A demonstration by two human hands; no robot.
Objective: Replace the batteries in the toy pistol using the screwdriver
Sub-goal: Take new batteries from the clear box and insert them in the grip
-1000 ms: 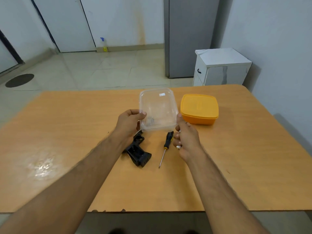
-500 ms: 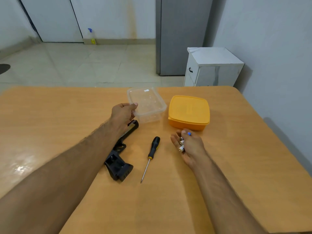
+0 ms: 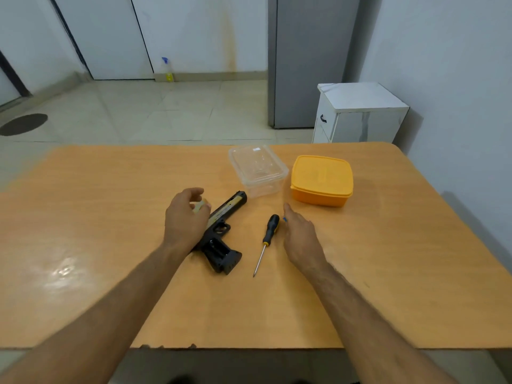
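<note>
A: Setting the clear box (image 3: 257,173) down, then? Half a second back, pinched in the left hand (image 3: 185,220); now free on the far side of the table (image 3: 110,217), just left of the orange box (image 3: 321,180).

B: Yes. Moved on to hovering over the pistol (image 3: 221,234), fingers loosely curled, something pale at the tips. Held or not, impossible to tell.

A: And the right hand (image 3: 299,234)?

B: Palm down, just right of the screwdriver (image 3: 267,236). Blue speck (image 3: 284,218) by the thumb, possibly a battery; grip hidden.

A: Pistol?

B: Flat on the table, handle hollow open toward the near edge. Looks ready for loading.
</note>
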